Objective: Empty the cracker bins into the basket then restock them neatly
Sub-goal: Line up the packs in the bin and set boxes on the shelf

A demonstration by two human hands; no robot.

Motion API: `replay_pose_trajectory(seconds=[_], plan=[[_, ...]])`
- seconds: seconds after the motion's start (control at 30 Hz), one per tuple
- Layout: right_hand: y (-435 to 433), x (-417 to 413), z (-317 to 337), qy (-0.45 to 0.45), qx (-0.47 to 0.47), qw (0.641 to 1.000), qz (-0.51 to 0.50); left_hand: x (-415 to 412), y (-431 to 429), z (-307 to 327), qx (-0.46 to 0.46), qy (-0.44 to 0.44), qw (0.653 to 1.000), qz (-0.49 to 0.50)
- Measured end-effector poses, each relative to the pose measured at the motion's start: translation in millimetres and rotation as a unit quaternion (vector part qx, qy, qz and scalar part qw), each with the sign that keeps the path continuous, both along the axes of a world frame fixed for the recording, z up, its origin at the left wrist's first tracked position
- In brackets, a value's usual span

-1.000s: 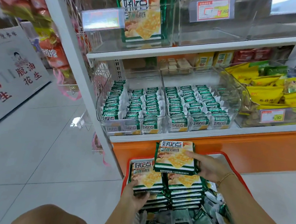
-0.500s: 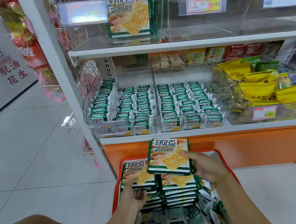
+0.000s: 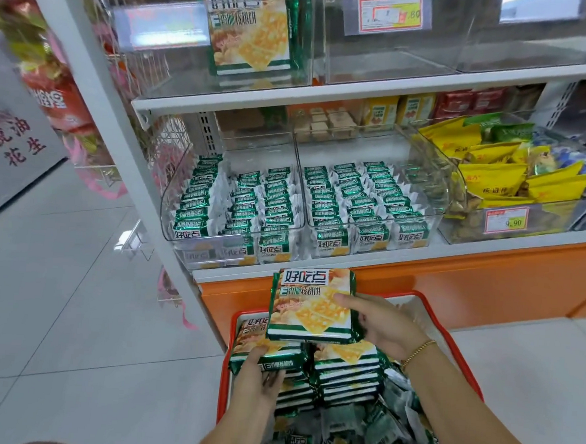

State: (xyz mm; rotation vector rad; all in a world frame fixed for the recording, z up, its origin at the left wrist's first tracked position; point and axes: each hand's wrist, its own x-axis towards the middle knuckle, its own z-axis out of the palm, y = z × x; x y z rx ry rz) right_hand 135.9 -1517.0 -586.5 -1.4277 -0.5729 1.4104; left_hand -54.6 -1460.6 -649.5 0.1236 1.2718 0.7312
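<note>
Head view: right hand (image 3: pixel 384 325) grips a flat green-and-white cracker pack (image 3: pixel 310 305) over the red plastic basket (image 3: pixel 223 396), 6 o'clock. Left hand (image 3: pixel 258 374) grips a stacked pack (image 3: pixel 253 336) inside; clear plastic bins (image 3: pixel 251 150), 12 o'clock.

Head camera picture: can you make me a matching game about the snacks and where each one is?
1 lifted big pack
2 stacked big pack
3 small green packs
4 yellow bags

A in two clear bins
B held by right hand
C gripped by left hand, in red basket
D in side bin, right of the crackers

Pairs: 1-B, 2-C, 3-A, 4-D
</note>
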Motion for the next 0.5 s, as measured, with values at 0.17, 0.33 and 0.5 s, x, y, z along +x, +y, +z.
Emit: replay_pose_trajectory(seconds=[0.17, 0.33, 0.5], plan=[[4, -25, 2, 0.003, 0.014, 1.000, 0.000, 1, -15, 22, 0.032, -0.043, 0.998, -0.035], [-1, -37, 11, -0.078, 0.039, 0.995, -0.053, -3, -14, 38, 0.077, -0.106, 0.990, -0.042], [-9, -40, 25, -0.142, 0.074, 0.986, -0.043, -4, -4, 44, 0.123, -0.147, 0.980, -0.056]])
